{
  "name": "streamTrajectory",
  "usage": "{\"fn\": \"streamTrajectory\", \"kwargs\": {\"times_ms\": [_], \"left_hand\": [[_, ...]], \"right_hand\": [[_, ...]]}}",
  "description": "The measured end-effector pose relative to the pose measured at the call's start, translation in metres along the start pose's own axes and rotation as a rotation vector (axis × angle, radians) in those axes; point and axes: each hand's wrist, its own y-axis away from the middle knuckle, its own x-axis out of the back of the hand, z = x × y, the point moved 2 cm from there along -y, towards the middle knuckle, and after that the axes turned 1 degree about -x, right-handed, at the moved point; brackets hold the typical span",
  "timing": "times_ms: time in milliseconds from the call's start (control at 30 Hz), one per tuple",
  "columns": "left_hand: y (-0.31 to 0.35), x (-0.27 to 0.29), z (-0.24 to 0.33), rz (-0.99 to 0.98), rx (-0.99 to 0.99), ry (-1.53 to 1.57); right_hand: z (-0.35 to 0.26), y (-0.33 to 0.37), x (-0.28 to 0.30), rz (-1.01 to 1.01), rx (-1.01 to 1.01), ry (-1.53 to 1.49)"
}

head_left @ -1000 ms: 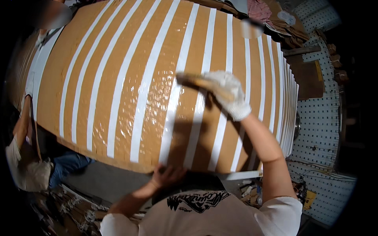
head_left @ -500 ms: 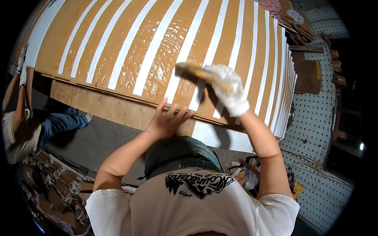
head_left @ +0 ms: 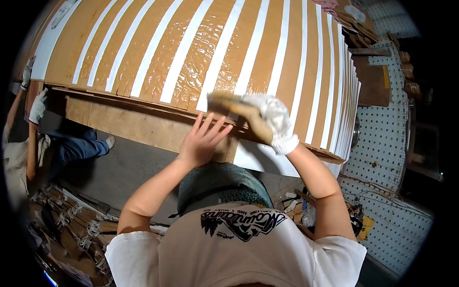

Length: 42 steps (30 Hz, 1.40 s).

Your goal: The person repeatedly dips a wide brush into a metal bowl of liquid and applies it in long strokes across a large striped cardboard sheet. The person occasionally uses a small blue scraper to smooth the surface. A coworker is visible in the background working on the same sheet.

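Overlapping brown sheets with white strips between them lie fanned across the table before me. A wet, glossy coating shines on the sheets at centre and left. My right hand, in a white glove, is closed round the handle of a wide brush. The brush is low over the near edge of the sheets, its bristle end pointing left and blurred. Bare and with fingers spread, my left hand rests its fingertips at that near edge, just below the brush.
At far left another person's gloved hand is by the table's corner. A wooden panel shows under the near edge. Brown scraps with white frayed threads lie lower left. A dotted pale-blue surface runs along the right, with clutter beside it.
My right hand has drawn the brush toward me, down to the near edge. My left hand stays at the edge, fingers slightly shifted. The other person's near hand has moved away from the sheets.
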Motion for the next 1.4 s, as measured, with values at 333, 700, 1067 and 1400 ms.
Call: {"fn": "streamTrajectory", "kwargs": {"times_ms": [333, 700, 1067, 1400], "left_hand": [[-0.027, 0.031, 0.035, -0.113, 0.11, -0.106], [-0.041, 0.027, 0.041, -0.205, 0.095, -0.222], [-0.041, 0.018, 0.037, -0.251, 0.117, -0.2], [-0.034, -0.001, 0.025, -0.194, 0.065, -0.194]], "right_hand": [[0.109, -0.018, 0.071, 0.123, -0.366, 0.347], [0.095, -0.006, 0.104, -0.322, -0.48, 0.001], [0.092, 0.011, 0.089, -0.401, -0.315, -0.029], [0.28, -0.191, 0.093, 0.05, -0.377, 0.083]]}}
